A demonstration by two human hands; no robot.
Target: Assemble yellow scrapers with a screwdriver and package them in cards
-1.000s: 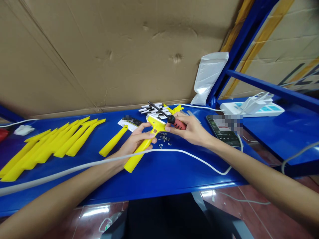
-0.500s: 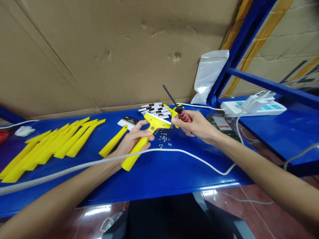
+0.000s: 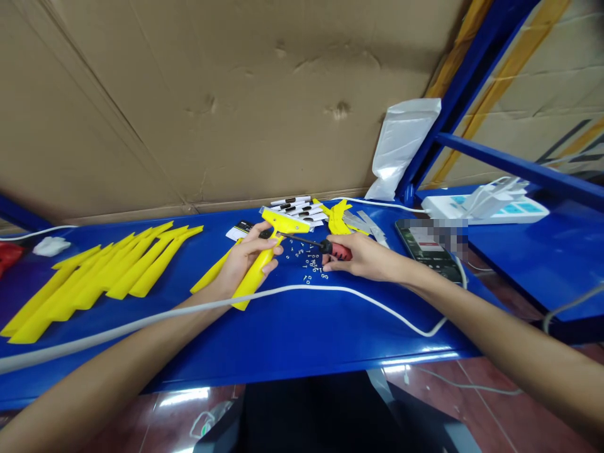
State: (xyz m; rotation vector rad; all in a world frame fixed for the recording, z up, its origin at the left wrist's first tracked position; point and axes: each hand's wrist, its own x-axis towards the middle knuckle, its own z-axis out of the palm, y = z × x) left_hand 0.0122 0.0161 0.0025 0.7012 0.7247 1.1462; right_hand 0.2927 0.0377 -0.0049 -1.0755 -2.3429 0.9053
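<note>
My left hand (image 3: 248, 255) is closed round a yellow scraper (image 3: 257, 270), its wide head tilted up and away from me. In my right hand (image 3: 363, 255) is a screwdriver (image 3: 338, 251) with a red and black handle. Its dark shaft points left, and the tip reaches the scraper's neck just under the head; whether it touches a screw is too small to tell. Loose small screws and nuts (image 3: 311, 261) lie on the blue table below the shaft. Partly behind my left hand lies another yellow handle (image 3: 210, 275).
Several yellow handles (image 3: 136, 264) lie in a row at left. Behind my hands are white-and-black packets (image 3: 295, 206), yellow pieces (image 3: 337, 217) and thin strips (image 3: 372, 228). A phone (image 3: 429, 248) and a power strip (image 3: 491, 207) are at right. A white cable (image 3: 302, 288) crosses in front.
My right hand has turned the screwdriver from pointing up to pointing left and brought its tip to the scraper's neck. The scraper has moved slightly up and left in view.
</note>
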